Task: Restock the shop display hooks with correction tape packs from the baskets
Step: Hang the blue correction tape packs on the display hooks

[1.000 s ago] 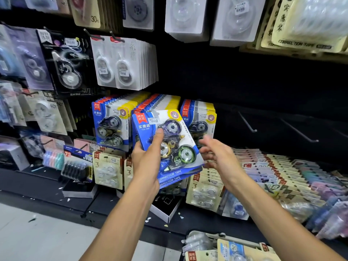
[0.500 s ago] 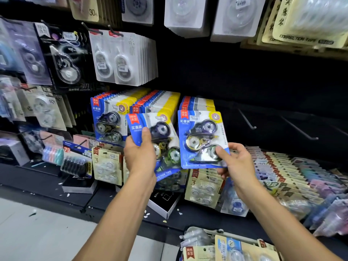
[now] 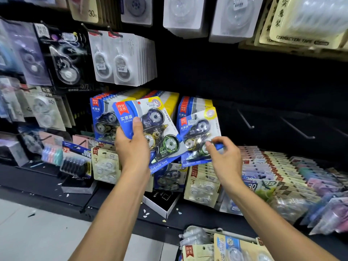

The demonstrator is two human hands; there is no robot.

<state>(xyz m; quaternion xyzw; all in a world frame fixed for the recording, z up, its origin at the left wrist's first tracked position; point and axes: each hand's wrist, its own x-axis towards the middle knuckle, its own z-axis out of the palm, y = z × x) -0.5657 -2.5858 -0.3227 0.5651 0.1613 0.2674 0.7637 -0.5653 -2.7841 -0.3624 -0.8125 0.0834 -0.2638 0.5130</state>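
**Blue packs at the hooks, much of the rack unclear**

Right now the left hand (image 3: 131,147) grips a blue correction tape pack (image 3: 150,129), thumb pressed on the card's front, fingers hidden behind it. More card edges show under that pack, so it may be a small stack, though how many cannot be counted. The pack is tilted, its top leaning left, and it covers part of the rows of matching blue packs (image 3: 101,119) hanging on the display behind it.

The right hand (image 3: 224,159) is at the lower right corner of a second blue pack (image 3: 199,136), thumb and forefinger curled towards each other there. Whether they actually pinch the card or only touch it is hard to tell, because the fingertips and the card's lower edge are blurred. This pack sits in front of another hanging row (image 3: 190,104), and its hanging hole is near the top; whether it is on a hook cannot be seen.

To the right, 2 bare hooks (image 3: 246,119) jut from the dark back panel. Below them lie rows of pastel packs (image 3: 282,166), fading into blur at the frame's edge. At the bottom, a basket (image 3: 211,230) with more packs is cut off by the frame.
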